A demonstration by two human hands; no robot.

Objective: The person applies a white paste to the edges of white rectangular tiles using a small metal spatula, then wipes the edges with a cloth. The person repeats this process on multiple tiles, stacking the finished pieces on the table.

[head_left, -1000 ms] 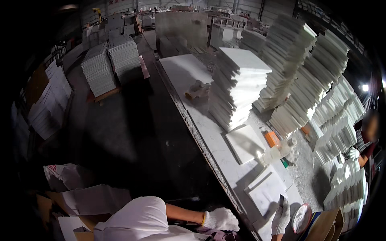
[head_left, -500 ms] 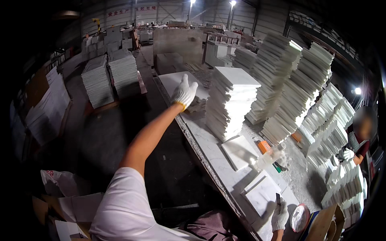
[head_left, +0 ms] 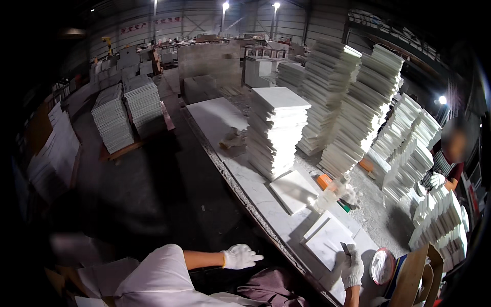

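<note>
My left hand, in a white knit glove, is held over the dark gap in front of the bench. Its fingers stretch to the right and hold nothing. My right hand, gloved too, is closed around a scraper with a thin flat metal blade, its handle hidden in the grip. Just beyond the blade lie two overlapping white marble tiles. Farther along, a single white tile rests at the foot of a tall tile stack.
A clear plastic bottle and an orange box sit mid-bench. Right of my right hand are a round tub and a cardboard box. Tall tile stacks line the far side. A co-worker's gloved hand shows at right.
My left hand has come back from the far end of the bench, beside the tall stack, to near my body. My right hand keeps the scraper near the tiles. The view has shifted slightly.
</note>
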